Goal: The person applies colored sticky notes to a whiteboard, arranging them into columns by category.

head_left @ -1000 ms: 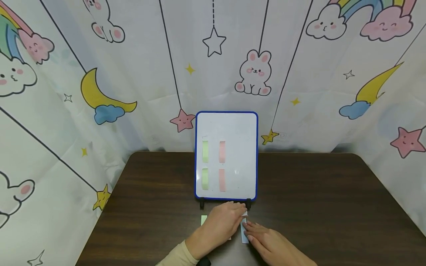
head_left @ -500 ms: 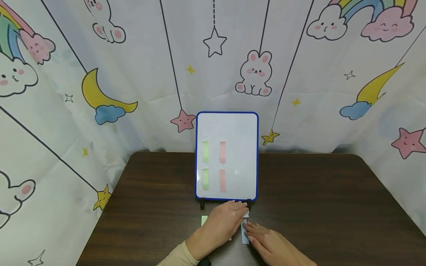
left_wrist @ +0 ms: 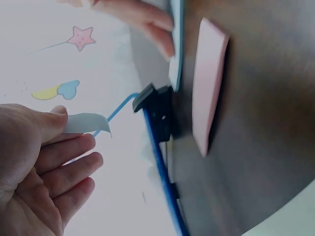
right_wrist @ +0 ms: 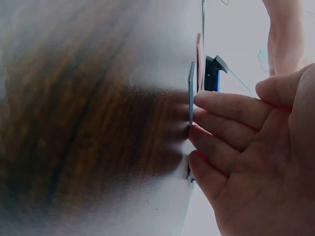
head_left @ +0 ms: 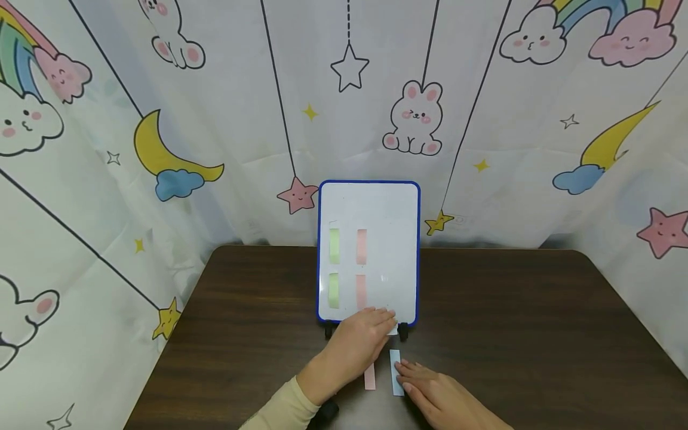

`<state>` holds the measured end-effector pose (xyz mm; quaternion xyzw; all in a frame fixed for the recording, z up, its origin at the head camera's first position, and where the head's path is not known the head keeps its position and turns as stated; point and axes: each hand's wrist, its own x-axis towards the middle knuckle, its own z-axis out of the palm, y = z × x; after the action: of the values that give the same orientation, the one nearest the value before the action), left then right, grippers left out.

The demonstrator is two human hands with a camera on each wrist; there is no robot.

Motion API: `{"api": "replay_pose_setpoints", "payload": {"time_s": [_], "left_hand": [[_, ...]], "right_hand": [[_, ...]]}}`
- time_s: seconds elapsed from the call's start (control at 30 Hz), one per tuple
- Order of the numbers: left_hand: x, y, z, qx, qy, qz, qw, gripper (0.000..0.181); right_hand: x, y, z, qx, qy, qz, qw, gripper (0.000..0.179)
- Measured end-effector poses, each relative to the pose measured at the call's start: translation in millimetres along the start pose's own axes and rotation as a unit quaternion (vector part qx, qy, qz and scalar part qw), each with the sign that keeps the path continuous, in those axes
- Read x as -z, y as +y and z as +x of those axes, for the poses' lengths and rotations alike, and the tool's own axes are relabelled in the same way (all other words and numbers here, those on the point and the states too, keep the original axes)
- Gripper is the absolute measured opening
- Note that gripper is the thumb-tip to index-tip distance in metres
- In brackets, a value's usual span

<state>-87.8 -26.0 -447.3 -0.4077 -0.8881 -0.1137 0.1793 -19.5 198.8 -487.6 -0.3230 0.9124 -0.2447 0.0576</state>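
Note:
My left hand (head_left: 355, 343) is in front of the lower edge of the whiteboard (head_left: 395, 251). Its thumb and forefinger pinch a pale blue paper strip (left_wrist: 88, 123), whose free end curls in the left wrist view. On the table, the fingers of my right hand (head_left: 443, 391) rest on a narrow blue sticky-note pad (head_left: 395, 356); they lie nearly straight in the right wrist view. Left of that pad is a pink sticky-note pad (head_left: 369, 380), partly behind my left hand. Two green strips (head_left: 334, 246) and two pink strips (head_left: 361, 246) are stuck on the board.
The blue-framed board stands upright on black stand feet (head_left: 404, 331) upon a dark wooden table (head_left: 516, 322). Behind the table hangs a printed curtain (head_left: 242, 119). A black object (head_left: 328, 411) is partly visible below my left wrist.
My left hand has moved up and forward from the blue pad to the board's lower edge, carrying the strip. More of the pink pad shows; the green pad is now hidden. My right hand stays put.

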Motion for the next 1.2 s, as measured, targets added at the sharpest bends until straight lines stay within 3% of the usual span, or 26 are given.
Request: {"api": "replay_pose_setpoints", "payload": {"time_s": [0.13,0.3,0.53,0.8,1.03,1.2], "left_hand": [[6.7,-7.7,8.6,-0.005,0.018,0.004,0.9998,0.028],[9.4,-16.7,19.8,-0.008,0.060,0.023,0.9979,0.031],[2.7,-28.1,36.6,-0.017,0.124,0.038,0.9914,0.032],[-2.5,-41.8,51.8,-0.022,0.182,0.078,0.9799,0.031],[-4.0,-54.4,63.0,-0.009,0.205,0.089,0.9748,0.030],[-4.3,-58.1,69.6,-0.012,0.209,0.095,0.9732,0.033]], "right_hand": [[0.3,0.7,-1.0,0.018,0.007,-0.011,0.9997,0.039],[1.9,-0.2,0.7,0.011,-0.013,-0.005,0.9998,0.041],[3.3,-0.9,0.5,-0.012,-0.025,-0.001,0.9996,0.044],[4.4,-0.9,1.6,-0.012,-0.043,0.011,0.9989,0.046],[7.6,-3.9,3.7,-0.064,-0.084,0.043,0.9935,0.051],[9.1,-5.1,3.7,-0.071,-0.087,0.048,0.9925,0.052]]}}
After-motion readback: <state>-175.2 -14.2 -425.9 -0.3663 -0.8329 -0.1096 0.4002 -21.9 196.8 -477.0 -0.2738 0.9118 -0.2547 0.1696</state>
